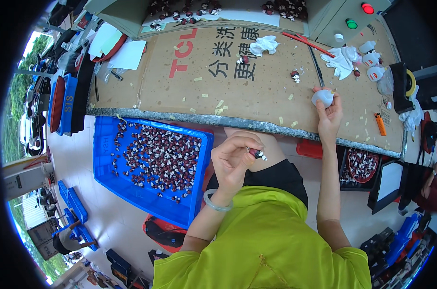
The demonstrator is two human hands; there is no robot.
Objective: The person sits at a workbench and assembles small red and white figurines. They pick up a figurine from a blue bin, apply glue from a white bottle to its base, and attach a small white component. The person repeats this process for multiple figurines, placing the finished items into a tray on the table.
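Observation:
Over my lap, my left hand (230,164) pinches a small figurine (257,153) with a dark red round part and white parts. My right hand (330,118) is at the table's edge, its fingers wrapped round a white squeeze bottle (322,98) with a yellowish tip. Beyond the bottle, two similar loose figurines lie on the cardboard-covered table (165,91): a figurine (295,75) and, farther left, another figurine (245,59). To the left of my left hand stands a blue crate (146,211) holding many such figurines.
White cloths (342,65), a red stick (307,44) and several white bottles (375,73) lie at the table's far right. An orange slim tool (381,124) is near its right edge. A red dish of figurines (362,165) sits below. Behind stands a cabinet with a green button (351,23).

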